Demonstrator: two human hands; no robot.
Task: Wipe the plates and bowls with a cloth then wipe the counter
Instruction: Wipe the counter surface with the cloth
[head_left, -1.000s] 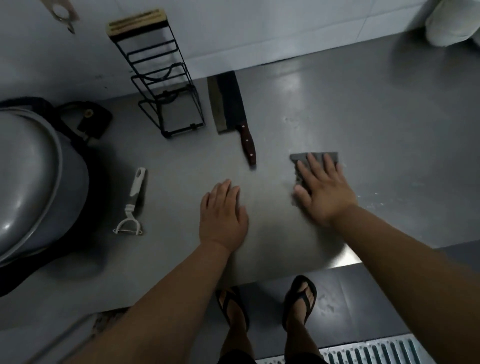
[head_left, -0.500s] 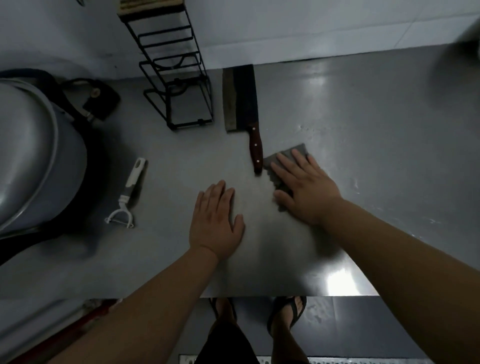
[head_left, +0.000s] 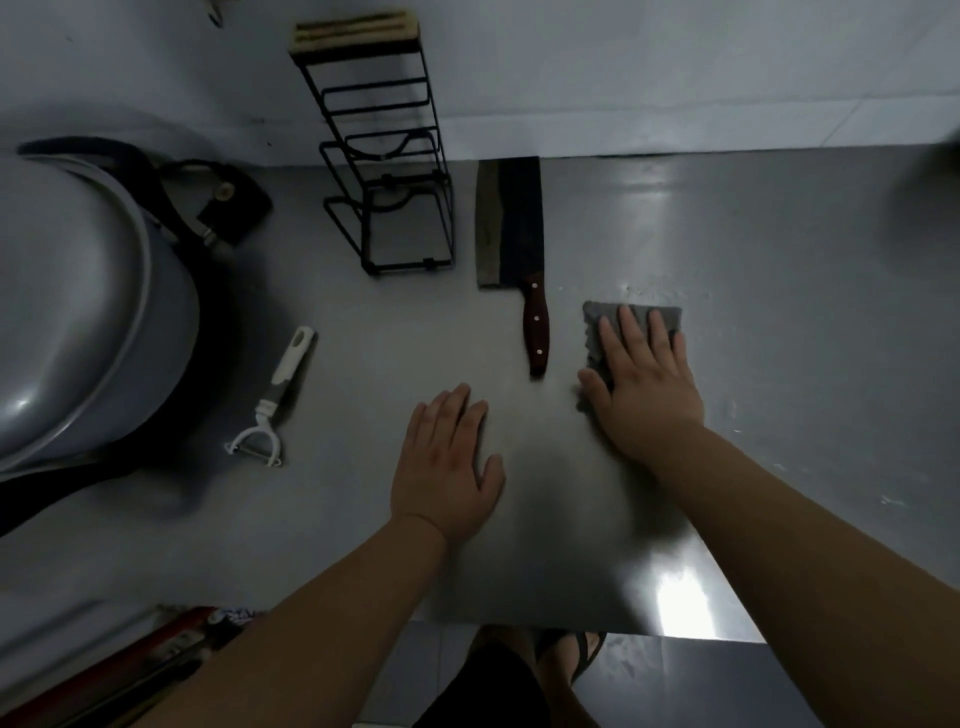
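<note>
Because the right hand (head_left: 647, 387) lies flat, fingers straight, on the grey square cloth (head_left: 597, 319) just right of the wooden-handled steel cleaver (head_left: 511, 228), pressure spreads for wiping the grey steel counter (head_left: 779, 322); left hand (head_left: 447, 467), palm flat near the cleaver's handle end, holds nothing, probably bracing.

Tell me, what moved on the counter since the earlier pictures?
The right hand slid the cloth left, up to the knife handle, then back right, away from it, pressing it flat all along. The left hand stayed flat on the counter; the knife and the peeler did not move.
</note>
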